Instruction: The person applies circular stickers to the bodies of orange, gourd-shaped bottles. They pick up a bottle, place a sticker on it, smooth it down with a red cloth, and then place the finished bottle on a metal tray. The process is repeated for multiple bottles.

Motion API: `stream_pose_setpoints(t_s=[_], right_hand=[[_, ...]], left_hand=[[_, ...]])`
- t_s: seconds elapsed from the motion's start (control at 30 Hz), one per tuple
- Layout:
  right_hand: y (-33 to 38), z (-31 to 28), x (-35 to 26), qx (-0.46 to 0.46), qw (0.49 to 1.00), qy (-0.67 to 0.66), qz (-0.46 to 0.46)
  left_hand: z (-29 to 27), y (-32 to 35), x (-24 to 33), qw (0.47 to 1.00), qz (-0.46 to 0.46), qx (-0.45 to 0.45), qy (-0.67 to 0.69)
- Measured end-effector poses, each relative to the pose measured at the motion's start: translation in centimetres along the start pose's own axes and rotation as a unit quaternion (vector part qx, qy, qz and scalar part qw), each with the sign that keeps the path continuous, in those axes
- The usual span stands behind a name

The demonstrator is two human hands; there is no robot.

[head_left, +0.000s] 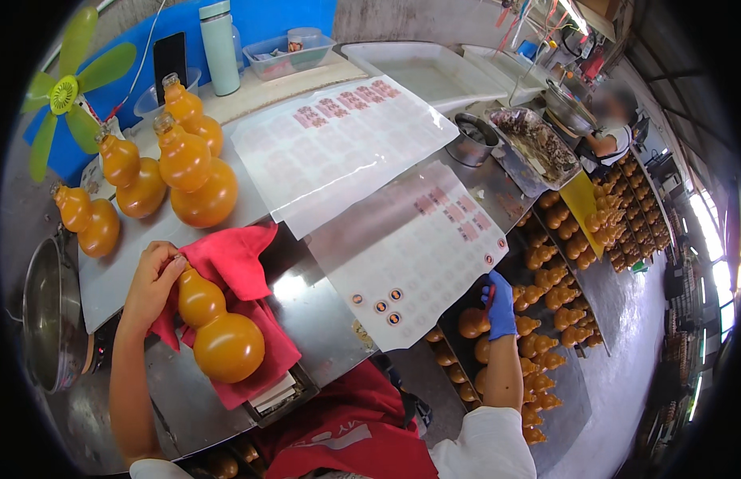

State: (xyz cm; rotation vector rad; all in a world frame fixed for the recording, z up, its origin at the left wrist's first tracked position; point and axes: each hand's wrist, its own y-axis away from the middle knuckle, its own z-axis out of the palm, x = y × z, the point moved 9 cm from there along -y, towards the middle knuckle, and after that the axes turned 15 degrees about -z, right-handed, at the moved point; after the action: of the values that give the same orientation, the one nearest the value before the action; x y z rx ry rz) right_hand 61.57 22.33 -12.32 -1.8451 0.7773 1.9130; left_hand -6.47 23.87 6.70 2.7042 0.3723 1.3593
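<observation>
A glossy orange-brown gourd (228, 346) lies tilted on a red cloth (241, 267) at the left of the metal table. My bare left hand (153, 279) is closed around its narrow neck end. My right hand (500, 307), in a blue glove, reaches to the right edge of a sticker sheet (378, 271). Its fingers are pinched together, with a thin reddish thing partly showing between them, too small to name. Several round dark stickers (381, 306) and pink rectangular ones sit on this sheet. Above it lies a second sheet (330, 152) with pink stickers along its far edge.
Several gourds (203, 195) stand at the back left beside a green fan (63, 96). A metal pan (51, 315) is at far left. A pale green bottle (219, 52) stands behind. Racks of gourds (546, 299) fill the right, where another person (614, 144) is.
</observation>
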Motion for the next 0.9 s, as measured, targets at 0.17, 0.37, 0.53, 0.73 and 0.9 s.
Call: stream_pose_setpoints(t_s=[0.17, 0.37, 0.53, 0.73, 0.9], right_hand=[[-2.8, -0.9, -0.2, -0.002, 0.999, -0.052, 0.008], [-5.6, -2.9, -0.8, 0.008, 0.991, 0.085, -0.100], [-1.5, 0.0, -3.7, -0.027, 0.999, -0.018, 0.038], [-4.3, -1.9, -5.4, -0.117, 0.970, 0.147, -0.156], [-2.6, -1.6, -8.1, -0.077, 0.966, 0.201, -0.139]], left_hand=[[0.4, -0.1, -0.5, 0.992, -0.046, -0.012, 0.116], [-2.9, 6.4, -0.6, 0.942, 0.142, 0.295, 0.074], [-0.1, 10.0, -5.4, 0.949, -0.011, 0.193, 0.250], [2.6, 8.9, -6.2, 0.919, -0.084, 0.113, 0.368], [3.2, 8.0, -5.4, 0.919, -0.084, 0.107, 0.371]])
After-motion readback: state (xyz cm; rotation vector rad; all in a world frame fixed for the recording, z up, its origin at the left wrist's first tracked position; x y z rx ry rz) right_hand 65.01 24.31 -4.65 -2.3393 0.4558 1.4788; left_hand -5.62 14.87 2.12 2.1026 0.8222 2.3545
